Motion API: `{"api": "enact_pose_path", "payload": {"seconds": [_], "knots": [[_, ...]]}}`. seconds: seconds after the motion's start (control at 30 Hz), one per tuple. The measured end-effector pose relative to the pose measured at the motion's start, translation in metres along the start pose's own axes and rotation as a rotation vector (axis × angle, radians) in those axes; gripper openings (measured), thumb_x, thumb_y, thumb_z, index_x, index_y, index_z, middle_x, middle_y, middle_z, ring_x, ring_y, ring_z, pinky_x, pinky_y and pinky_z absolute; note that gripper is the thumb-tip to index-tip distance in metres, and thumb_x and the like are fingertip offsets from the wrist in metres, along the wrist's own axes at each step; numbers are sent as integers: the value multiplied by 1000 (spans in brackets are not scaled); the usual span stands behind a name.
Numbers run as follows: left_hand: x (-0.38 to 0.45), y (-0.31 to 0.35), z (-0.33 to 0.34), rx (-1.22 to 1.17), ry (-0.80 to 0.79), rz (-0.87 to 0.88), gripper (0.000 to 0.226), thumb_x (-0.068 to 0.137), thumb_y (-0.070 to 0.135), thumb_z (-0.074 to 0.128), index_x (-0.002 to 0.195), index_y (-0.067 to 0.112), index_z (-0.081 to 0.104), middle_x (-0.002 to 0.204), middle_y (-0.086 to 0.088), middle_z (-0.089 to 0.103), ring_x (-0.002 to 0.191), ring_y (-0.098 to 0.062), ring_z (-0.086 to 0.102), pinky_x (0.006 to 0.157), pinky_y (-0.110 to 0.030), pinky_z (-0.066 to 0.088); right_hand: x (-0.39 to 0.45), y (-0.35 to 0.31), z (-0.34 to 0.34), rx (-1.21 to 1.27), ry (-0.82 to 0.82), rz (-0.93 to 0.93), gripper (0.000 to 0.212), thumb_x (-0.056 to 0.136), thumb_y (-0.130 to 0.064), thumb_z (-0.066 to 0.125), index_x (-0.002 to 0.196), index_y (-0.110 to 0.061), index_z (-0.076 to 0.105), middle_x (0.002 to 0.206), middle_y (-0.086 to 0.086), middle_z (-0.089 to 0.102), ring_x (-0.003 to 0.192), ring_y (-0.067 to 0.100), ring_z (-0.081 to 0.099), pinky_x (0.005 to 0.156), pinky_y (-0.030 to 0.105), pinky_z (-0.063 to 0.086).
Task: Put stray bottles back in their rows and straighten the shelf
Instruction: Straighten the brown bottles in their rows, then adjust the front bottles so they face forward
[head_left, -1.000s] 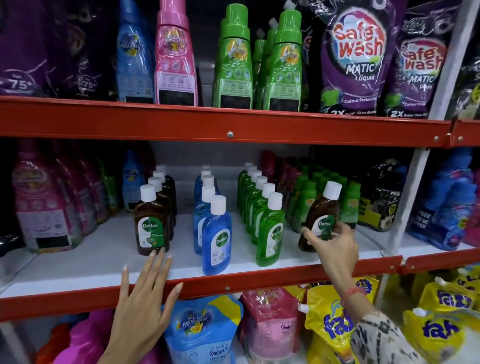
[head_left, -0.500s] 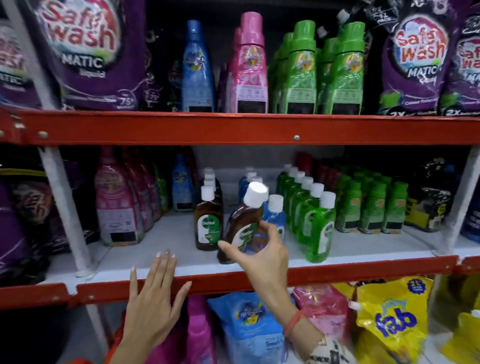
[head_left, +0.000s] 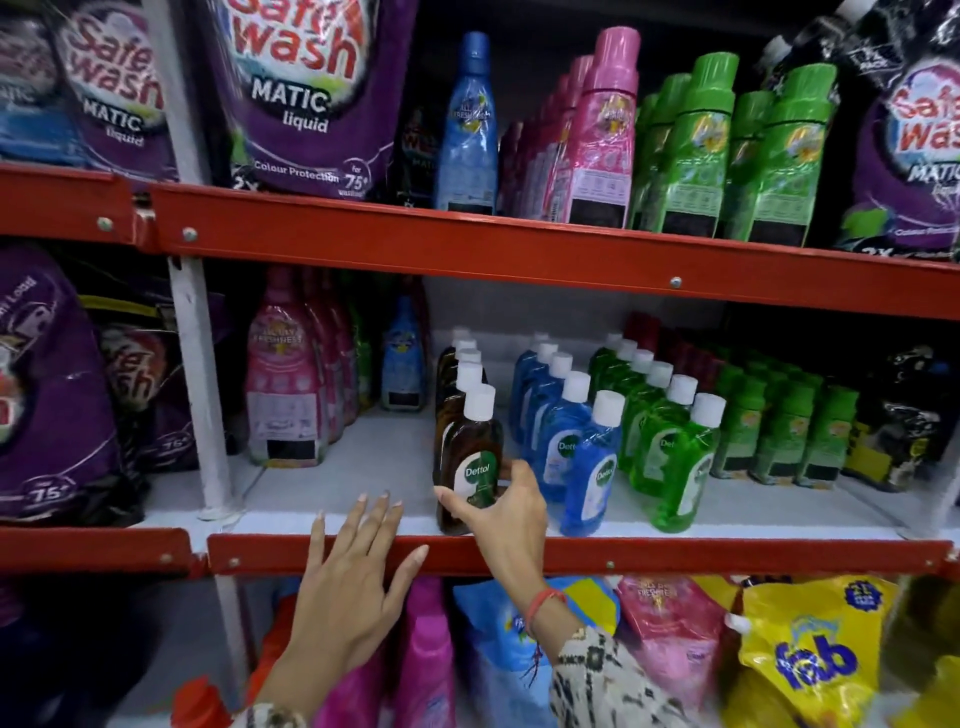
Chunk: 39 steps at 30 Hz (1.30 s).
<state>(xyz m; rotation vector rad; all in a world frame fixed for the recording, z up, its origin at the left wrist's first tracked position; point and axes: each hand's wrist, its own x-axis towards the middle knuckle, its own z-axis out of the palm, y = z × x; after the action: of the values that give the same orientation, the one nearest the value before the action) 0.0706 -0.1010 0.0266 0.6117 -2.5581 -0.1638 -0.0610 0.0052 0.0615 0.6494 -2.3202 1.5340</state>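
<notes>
A brown Dettol bottle (head_left: 467, 462) with a white cap stands upright at the front of the brown row (head_left: 460, 374) on the middle shelf (head_left: 363, 467). My right hand (head_left: 501, 512) grips its lower part, thumb across the label. To its right run a row of blue Dettol bottles (head_left: 563, 421) and a row of green ones (head_left: 670, 431). My left hand (head_left: 358, 577) lies flat with fingers spread against the red front rail (head_left: 675, 557), left of the brown bottle, holding nothing.
Pink softener bottles (head_left: 283, 389) stand left of the brown row, small green-capped bottles (head_left: 779, 426) to the right. The upper shelf holds purple Safewash pouches (head_left: 306, 93) and tall blue, pink and green bottles. Pouches fill the shelf below. A white upright post (head_left: 200, 374) divides the bays.
My right hand carried the brown bottle from the right side leftward, then set it upright at the front of the brown row. The view shifted left. My left hand stayed on the rail.
</notes>
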Motion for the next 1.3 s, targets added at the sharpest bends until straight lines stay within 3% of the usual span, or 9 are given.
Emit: {"api": "enact_pose_path", "payload": {"seconds": [0.23,0.3,0.37,0.47,0.6,0.77,1.1,1.23,1.3], "knots": [[6,29,-14,-421,-141,-92,84,79,74,1,150,32,10,159,7,22,139,7,7,115,-46,-25,3,5,-5,-67,-128,-14,73,68,-75,63,113,-18,53,104,3,68,99,24,64,78,34,50],[11,40,-19,-571,-211,-92,90,75,78,0,149,29,17,158,3,27,139,5,11,115,-47,-25,2,8,-11,-48,-154,9,60,82,-76,42,93,-20,62,85,5,72,87,28,66,76,38,51],[18,45,-21,-583,-273,-102,99,69,81,-5,149,26,21,158,-1,28,145,-4,12,115,-48,-25,0,7,-18,14,-135,47,68,87,-74,27,59,-16,50,56,2,59,64,24,59,64,39,46],[28,44,-21,-555,-283,-119,104,66,79,-10,148,26,26,155,-5,34,147,-11,15,117,-49,-22,-2,7,-22,23,-94,60,77,84,-74,17,50,-10,43,46,4,51,54,18,53,58,38,36],[36,37,-22,-640,-290,-168,109,65,79,-13,141,24,43,143,-6,52,144,-12,22,117,-39,-22,-5,18,-22,48,-71,2,82,94,-62,25,80,5,69,77,16,74,78,27,68,78,42,51],[36,34,-21,-756,-261,-162,123,52,94,-14,141,30,40,143,0,52,139,-2,24,116,-33,-20,-7,16,-25,43,-97,-40,83,86,-70,19,68,1,59,49,5,53,62,23,56,63,38,38],[37,40,-15,-660,-252,-229,120,55,92,-15,140,27,38,141,-1,55,144,-10,22,119,-40,-19,-2,23,-25,23,-198,-80,49,94,-62,24,65,-30,47,54,-3,52,68,22,59,63,34,38],[34,47,-15,-595,-232,-240,100,69,82,-11,132,25,42,133,-3,59,140,-12,32,119,-46,-18,0,24,-28,39,-246,-99,50,96,-60,28,93,-24,63,68,-3,61,80,25,63,72,36,46],[28,53,-8,-548,-120,-267,96,77,78,-6,139,19,36,148,-5,45,145,-11,22,118,-45,-20,-1,24,-37,64,-234,-118,51,96,-59,30,111,-25,64,73,-6,64,81,20,64,74,33,46]]}}
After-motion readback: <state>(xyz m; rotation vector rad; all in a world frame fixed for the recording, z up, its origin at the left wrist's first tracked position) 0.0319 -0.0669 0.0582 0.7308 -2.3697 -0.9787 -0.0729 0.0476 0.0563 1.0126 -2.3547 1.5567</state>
